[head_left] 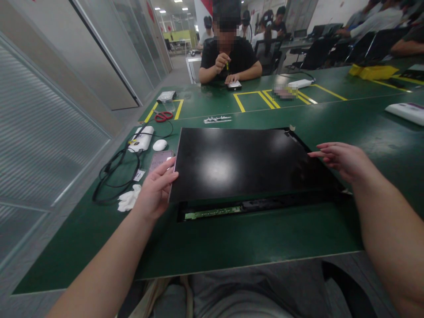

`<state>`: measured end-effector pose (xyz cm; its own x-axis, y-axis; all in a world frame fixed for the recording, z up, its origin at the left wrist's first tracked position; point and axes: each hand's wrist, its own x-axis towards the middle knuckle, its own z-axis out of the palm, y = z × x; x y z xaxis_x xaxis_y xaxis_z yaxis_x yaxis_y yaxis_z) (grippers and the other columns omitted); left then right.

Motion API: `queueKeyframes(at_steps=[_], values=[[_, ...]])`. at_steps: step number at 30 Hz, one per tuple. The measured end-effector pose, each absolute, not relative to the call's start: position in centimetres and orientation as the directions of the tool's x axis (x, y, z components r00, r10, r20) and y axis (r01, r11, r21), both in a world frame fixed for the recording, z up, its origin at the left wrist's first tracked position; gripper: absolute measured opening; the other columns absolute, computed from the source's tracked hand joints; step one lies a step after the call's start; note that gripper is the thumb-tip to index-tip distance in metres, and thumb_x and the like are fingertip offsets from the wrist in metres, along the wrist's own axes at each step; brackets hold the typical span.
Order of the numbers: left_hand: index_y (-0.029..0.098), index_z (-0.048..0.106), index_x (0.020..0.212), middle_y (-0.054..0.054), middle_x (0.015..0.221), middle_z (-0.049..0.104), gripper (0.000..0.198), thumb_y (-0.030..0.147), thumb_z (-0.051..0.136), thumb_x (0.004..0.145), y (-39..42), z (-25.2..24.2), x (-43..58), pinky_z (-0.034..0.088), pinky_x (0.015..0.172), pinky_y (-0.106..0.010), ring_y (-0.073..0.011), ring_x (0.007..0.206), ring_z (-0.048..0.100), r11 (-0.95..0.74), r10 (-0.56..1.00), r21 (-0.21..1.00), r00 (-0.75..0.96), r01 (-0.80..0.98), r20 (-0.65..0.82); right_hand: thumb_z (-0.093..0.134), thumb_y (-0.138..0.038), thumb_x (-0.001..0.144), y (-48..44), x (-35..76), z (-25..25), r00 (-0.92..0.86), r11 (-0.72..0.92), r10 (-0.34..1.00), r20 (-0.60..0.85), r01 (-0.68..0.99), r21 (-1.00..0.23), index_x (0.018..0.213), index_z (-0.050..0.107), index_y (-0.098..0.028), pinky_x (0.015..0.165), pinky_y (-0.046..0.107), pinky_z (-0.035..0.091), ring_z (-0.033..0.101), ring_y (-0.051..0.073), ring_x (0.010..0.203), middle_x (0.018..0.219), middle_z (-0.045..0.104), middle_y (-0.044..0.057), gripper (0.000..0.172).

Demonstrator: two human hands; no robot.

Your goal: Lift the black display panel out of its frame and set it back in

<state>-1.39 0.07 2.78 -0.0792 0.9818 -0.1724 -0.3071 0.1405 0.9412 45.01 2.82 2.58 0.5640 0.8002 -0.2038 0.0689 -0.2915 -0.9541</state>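
Observation:
A large black glossy panel (238, 161) lies on the green table (232, 238), its near edge raised a little over a frame that shows a thin green circuit strip (212, 213). My left hand (155, 190) grips the panel's left edge, fingers curled onto it. My right hand (341, 159) rests at the panel's right edge with fingers stretched out and together, touching the edge.
Left of the panel lie a phone (159, 160), a white mouse (160, 145), a white adapter with black cables (141, 139), a crumpled tissue (129, 198) and red scissors (163, 116). A person in black sits across the table working on a small device (233, 85). Other people sit farther back.

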Motion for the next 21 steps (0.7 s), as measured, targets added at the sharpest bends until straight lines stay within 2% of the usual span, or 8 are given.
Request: queueKeyframes(at_steps=[7, 12, 15, 21], values=[[0.018, 0.076, 0.122, -0.009, 0.116, 0.083, 0.059, 0.013, 0.087, 0.065, 0.1, 2.4, -1.3, 0.061, 0.059, -0.022, -0.0246, 0.091, 0.08, 0.149, 0.986, 0.945, -0.032, -0.29, -0.165, 0.061, -0.006, 0.081, 3.0, 45.4, 2.0, 0.57, -0.264, 0.807, -0.153, 0.116, -0.958, 0.087, 0.064, -0.017, 0.038, 0.013, 0.03, 0.042, 0.005, 0.045, 0.072, 0.073, 0.007, 0.013], [0.018, 0.075, 0.125, -0.008, 0.116, 0.083, 0.058, 0.014, 0.089, 0.069, 0.3, 2.0, -1.1, 0.057, 0.054, -0.018, -0.0154, 0.071, 0.076, 0.16, 0.987, 0.935, 0.024, -0.316, -0.16, 0.062, -0.007, 0.082, 3.1, 45.7, 1.8, 0.585, -0.278, 0.8, -0.136, 0.16, -0.947, 0.087, 0.066, -0.017, 0.039, 0.013, 0.032, 0.042, 0.005, 0.047, 0.075, 0.073, 0.007, 0.011], [0.016, 0.073, 0.13, -0.009, 0.118, 0.082, 0.06, 0.014, 0.088, 0.071, 0.4, 1.6, -1.0, 0.057, 0.055, -0.017, -0.0131, 0.068, 0.074, 0.189, 0.982, 0.929, 0.036, -0.317, -0.188, 0.064, -0.008, 0.081, 3.1, 45.7, 1.7, 0.596, -0.297, 0.792, -0.131, 0.19, -0.936, 0.088, 0.067, -0.017, 0.04, 0.014, 0.033, 0.043, 0.005, 0.049, 0.078, 0.073, 0.007, 0.011], [0.015, 0.066, 0.141, -0.012, 0.125, 0.08, 0.067, 0.013, 0.083, 0.076, 0.6, 1.4, -1.0, 0.059, 0.059, -0.019, -0.0203, 0.088, 0.079, 0.227, 0.973, 0.932, 0.037, -0.282, -0.226, 0.067, -0.014, 0.076, 3.0, 45.5, 1.6, 0.595, -0.307, 0.799, -0.094, 0.269, -0.913, 0.088, 0.069, -0.017, 0.05, 0.019, 0.038, 0.046, 0.008, 0.055, 0.08, 0.074, 0.006, 0.013]])
